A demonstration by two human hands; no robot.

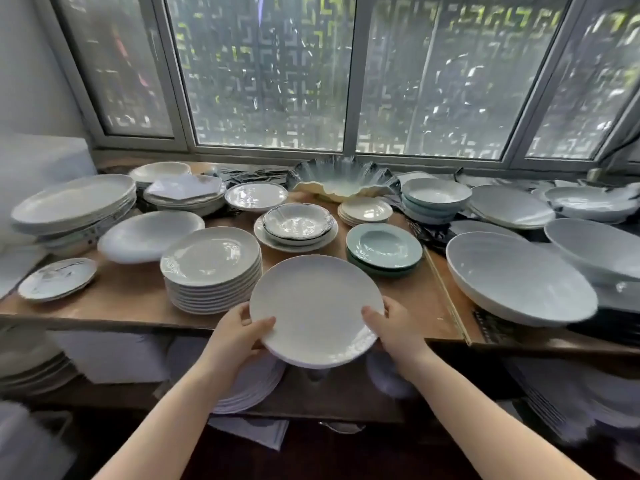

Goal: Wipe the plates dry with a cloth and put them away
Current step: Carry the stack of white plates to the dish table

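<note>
While both hands are holding one white plate at the front edge of the table, most of the job is looking unfinished, going left to right:

- Far left, a stack of large plates [74, 202] is sitting near the wall, with a small patterned plate [57, 279] lying alone in front of it; whether these are dry cannot be told.
- Left of centre, a white stack [211, 268] is standing tall, just beside the held plate; I am judging it to be the likely place for the plate to go.
- The left hand [239, 336] is gripping the plate [317, 310] at its left rim, thumb lying on the upper face, fingers hidden underneath.
- The plate is hanging tilted toward the camera, above the table [138, 299] edge and touching nothing else that I can see.
- The right hand [393, 329] is gripping the right rim the same way, thumb on top.
- No cloth is showing anywhere, so the wiping step for this plate cannot be confirmed either way.
- Right of centre, green plates [384, 249] are sitting stacked behind the held plate.
- Far right, large bowls [519, 277] are crowding the table, overlapping one another.
- Below, more plates are sitting on a lower shelf [311, 407], blurred.
</note>
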